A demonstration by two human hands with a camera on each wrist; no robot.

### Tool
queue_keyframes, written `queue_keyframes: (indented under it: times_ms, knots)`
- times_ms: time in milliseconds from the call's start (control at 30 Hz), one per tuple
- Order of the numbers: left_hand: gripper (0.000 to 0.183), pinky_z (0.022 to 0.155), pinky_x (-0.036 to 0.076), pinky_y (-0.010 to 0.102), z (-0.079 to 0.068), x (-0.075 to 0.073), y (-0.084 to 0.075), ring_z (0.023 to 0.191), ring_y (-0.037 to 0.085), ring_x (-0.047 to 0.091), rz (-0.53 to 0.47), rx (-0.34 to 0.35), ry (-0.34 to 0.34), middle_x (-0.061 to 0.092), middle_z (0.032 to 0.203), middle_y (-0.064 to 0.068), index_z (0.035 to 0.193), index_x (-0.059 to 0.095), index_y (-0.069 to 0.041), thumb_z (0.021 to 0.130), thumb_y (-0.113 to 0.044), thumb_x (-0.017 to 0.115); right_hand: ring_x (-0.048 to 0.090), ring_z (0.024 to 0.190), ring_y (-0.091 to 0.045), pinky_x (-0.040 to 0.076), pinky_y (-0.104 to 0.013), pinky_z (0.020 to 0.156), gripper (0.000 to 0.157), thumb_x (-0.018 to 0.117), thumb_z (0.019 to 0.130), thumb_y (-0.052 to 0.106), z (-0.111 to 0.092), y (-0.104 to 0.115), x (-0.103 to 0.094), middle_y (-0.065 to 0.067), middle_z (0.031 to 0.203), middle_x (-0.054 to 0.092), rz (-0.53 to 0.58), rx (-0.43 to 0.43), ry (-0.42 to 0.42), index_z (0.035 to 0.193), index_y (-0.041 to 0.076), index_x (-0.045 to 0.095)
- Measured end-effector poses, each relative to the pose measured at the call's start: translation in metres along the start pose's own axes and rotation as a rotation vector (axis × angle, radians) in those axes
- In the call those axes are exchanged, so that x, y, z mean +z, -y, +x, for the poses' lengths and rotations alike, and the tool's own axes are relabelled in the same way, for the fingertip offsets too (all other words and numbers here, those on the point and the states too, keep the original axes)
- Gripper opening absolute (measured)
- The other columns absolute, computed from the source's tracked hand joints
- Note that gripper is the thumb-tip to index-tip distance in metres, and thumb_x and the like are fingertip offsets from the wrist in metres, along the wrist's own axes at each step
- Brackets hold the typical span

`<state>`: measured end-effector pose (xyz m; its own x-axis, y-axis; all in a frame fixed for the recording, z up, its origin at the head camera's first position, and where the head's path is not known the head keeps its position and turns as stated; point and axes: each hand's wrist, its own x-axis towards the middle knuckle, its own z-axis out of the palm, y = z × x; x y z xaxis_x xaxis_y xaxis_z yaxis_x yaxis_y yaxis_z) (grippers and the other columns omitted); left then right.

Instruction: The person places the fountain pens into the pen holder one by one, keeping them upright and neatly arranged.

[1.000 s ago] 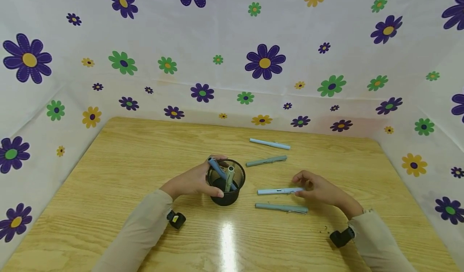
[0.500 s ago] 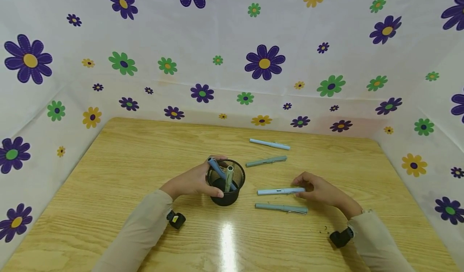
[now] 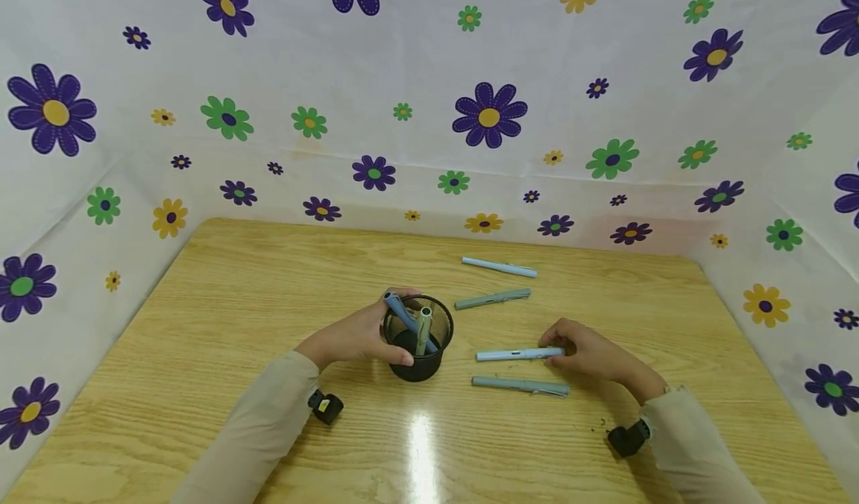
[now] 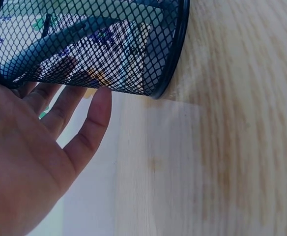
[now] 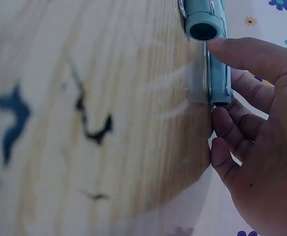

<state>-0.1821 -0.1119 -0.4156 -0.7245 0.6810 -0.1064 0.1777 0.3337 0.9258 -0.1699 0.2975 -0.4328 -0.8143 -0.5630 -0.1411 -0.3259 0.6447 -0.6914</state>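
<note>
The slim pale-blue pen with a metal clip [image 3: 513,355] lies on the yellowish wood-grained surface [image 3: 268,265], its clip end within the right hand [image 3: 590,351]. Taken at one end only, it could swing or droop if lifted, should the pinch be light; a loose cap, if it is one, could pull off. The barrel looks straight and smooth, with a small dark window near its middle. The right hand's thumb and fingers are bent in and almost closed on that end; how hard they press I cannot tell.

Just beside it, on the person's side, lies a muted green clipped pen [image 3: 510,385], near enough that a stray finger could nudge it or set it rolling.

Left of both, apart from them, stands a round black wire-mesh cup [image 3: 417,372]. The left hand [image 3: 362,336] curves partly open around it, thumb near, fingers behind; a slack hold could let it tip if knocked. Inside, a darker blue pen [image 3: 403,312] leans past the rim and an olive-green pen [image 3: 424,331] stands steeper; either might obstruct another pen.

Farther back lie a grey-green clipped pen [image 3: 493,298] and another light-blue pen [image 3: 499,267], before a white flower-printed cloth [image 3: 403,64].
</note>
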Motion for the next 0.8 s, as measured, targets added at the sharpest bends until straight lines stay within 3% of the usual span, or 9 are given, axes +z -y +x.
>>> queue_keyframes:
  times_ms: [433,800]
  knots:
    - [0.1,0.114,0.02,0.061,0.0012,-0.0001,0.0032,0.143,0.031,0.032,0.013,0.021,0.005,0.039,0.151,0.007,0.152,0.02,-0.022,0.075,-0.042,0.081,0.049,0.082,-0.002,0.046,-0.022,0.071,0.016,0.07,0.088,0.012,0.0046,0.0002,0.0007,-0.007,0.098,0.057,-0.072,-0.022,-0.001,0.099,0.004,0.062]
    - [0.1,0.114,0.021,0.061,0.0024,0.0001,0.0036,0.141,0.032,0.035,-0.001,0.035,0.004,0.039,0.151,0.008,0.152,0.02,-0.019,0.075,-0.041,0.081,0.052,0.082,0.0,0.046,-0.022,0.071,0.017,0.067,0.09,0.011,0.0016,0.004,-0.0029,-0.008,0.098,0.061,-0.048,-0.002,-0.012,0.102,0.001,0.06]
